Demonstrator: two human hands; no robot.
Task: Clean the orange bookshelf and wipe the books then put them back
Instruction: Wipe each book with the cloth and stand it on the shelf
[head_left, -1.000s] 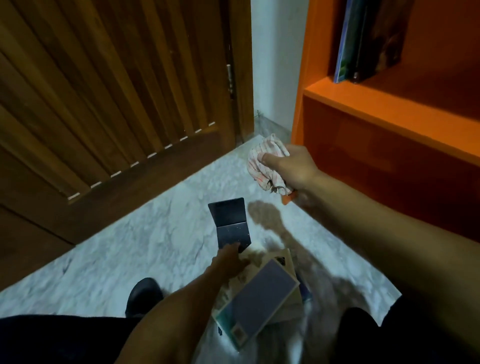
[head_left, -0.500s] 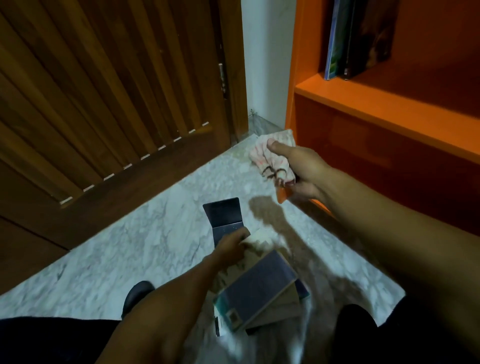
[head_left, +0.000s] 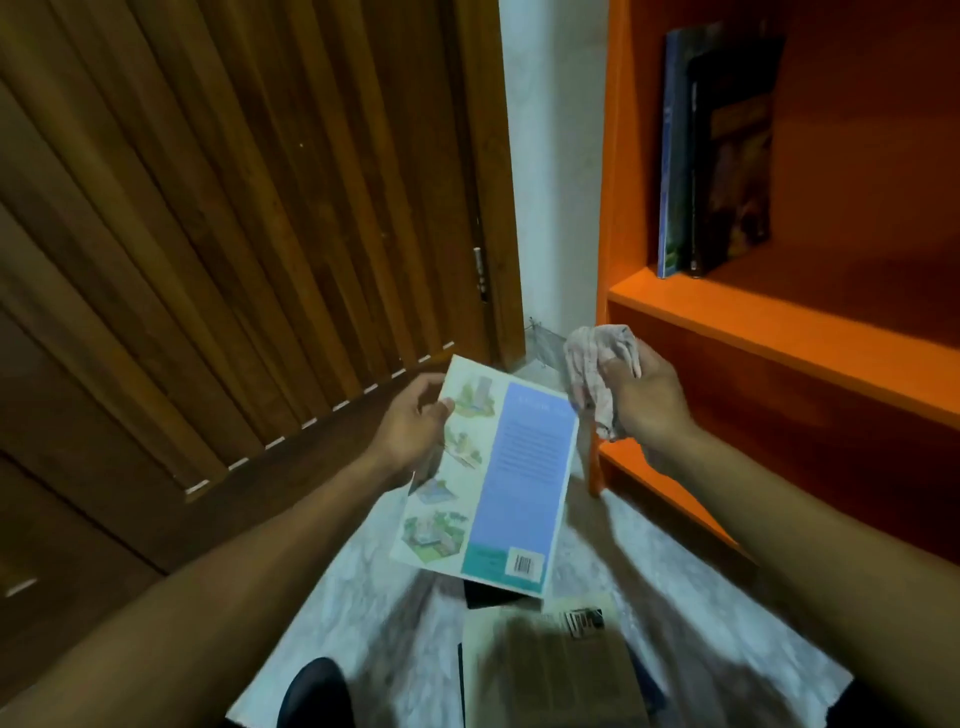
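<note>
Slatted wooden door (head_left: 234, 234), white wall (head_left: 553, 156), marble floor (head_left: 374, 587).

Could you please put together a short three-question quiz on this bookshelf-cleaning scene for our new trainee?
1. Multiple choice: what does the right hand hold? A) a crumpled cloth B) a spray bottle C) a pen
2. True or false: the paperback book gripped by the left hand still lies flat on the marble floor.
3. Fill in: two books stand upright against the ___ wall of the orange bookshelf.

Key: 1. A, the cloth. 2. False; it is lifted clear of the floor, back cover with barcode facing the camera. 3. Left.
</note>
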